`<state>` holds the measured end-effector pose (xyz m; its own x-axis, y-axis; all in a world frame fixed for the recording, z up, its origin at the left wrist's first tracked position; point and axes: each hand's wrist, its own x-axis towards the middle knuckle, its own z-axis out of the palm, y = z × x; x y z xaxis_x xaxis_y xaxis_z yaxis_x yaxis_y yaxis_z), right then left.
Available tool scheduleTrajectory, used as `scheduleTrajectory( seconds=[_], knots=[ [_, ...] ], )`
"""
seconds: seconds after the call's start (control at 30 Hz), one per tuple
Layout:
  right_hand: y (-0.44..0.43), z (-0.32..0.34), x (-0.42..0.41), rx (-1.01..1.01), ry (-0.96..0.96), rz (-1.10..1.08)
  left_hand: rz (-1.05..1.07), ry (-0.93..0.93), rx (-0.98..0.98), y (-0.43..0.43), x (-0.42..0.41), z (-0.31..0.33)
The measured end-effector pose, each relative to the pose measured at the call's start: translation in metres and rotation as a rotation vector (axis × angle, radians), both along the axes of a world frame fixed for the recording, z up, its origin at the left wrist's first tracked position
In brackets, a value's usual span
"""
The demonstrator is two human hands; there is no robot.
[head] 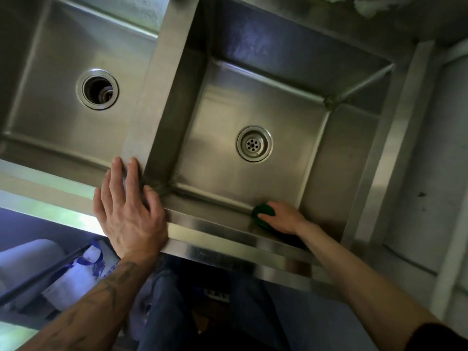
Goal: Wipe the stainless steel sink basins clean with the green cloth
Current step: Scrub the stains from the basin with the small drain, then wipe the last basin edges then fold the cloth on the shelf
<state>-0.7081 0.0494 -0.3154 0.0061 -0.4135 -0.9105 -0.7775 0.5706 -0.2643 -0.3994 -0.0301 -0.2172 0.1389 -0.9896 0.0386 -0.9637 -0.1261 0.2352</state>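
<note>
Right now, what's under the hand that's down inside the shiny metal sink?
A bunched dark green cloth sits under the right hand, pressed where the right stainless steel basin's floor meets its near wall. Only the cloth's left edge shows; the rest is covered.

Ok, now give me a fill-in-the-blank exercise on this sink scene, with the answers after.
1. The right hand holds a cloth coloured ___.
2. That cloth is inside the ___ basin.
3. The left hand, fingers straight, rests on the sink rim and holds ___.
4. The drain lacking a strainer is in the ___ basin.
Missing words: green; right; nothing; left.
</note>
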Motion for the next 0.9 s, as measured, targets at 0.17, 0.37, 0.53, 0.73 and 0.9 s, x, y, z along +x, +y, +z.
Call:
scheduleTrajectory(
  seconds=[0.17,0.37,0.53,0.73,0.9],
  knots=[
    [0.024,0.059,-0.022,-0.037,-0.08,-0.044,0.001,0.009,0.021,-0.001,0.0,0.0],
    [0.003,0.063,0.009,-0.061,-0.046,-0.082,0.004,0.009,0.023,0.0,0.0,0.0],
    [-0.063,0.063,0.102,-0.137,-0.179,-0.115,-0.006,0.036,0.03,0.0,-0.001,0.002],
    [-0.056,0.079,0.091,-0.092,-0.165,-0.225,-0.029,0.039,0.085,0.0,0.004,0.0],
    [-0.028,0.077,0.077,-0.135,0.096,-0.416,-0.076,0.145,0.119,0.0,0.011,0.004]
  ],
)
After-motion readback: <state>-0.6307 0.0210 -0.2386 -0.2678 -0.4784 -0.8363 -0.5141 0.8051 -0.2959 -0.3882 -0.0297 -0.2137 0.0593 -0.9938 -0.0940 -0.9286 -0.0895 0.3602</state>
